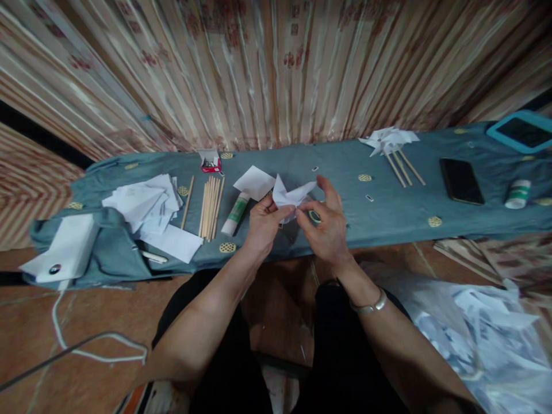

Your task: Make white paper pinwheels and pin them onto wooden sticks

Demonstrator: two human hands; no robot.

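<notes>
A white paper pinwheel (pixel 288 194) with folded, upturned points is held over the front edge of the cloth-covered surface. My left hand (pixel 264 225) pinches its left side, thumb on top. From the right, my right hand (pixel 324 225) closes thumb and index finger on its lower edge, with the other fingers raised. Any small item between those fingertips is too small to make out. Just behind lies a square of white paper (pixel 254 181). A green and white glue stick (pixel 236 214) rests left of my left hand, beside a row of wooden sticks (pixel 210 208).
Further left are a pile of cut paper (pixel 142 201), a small red box (pixel 210 161) and a white device (pixel 71 247) with a cable. To the right lie finished pinwheels on sticks (pixel 391 141), a phone (pixel 462 180), another glue stick (pixel 518 194) and a blue-framed tablet (pixel 521 132). A plastic bag (pixel 483 339) sits below.
</notes>
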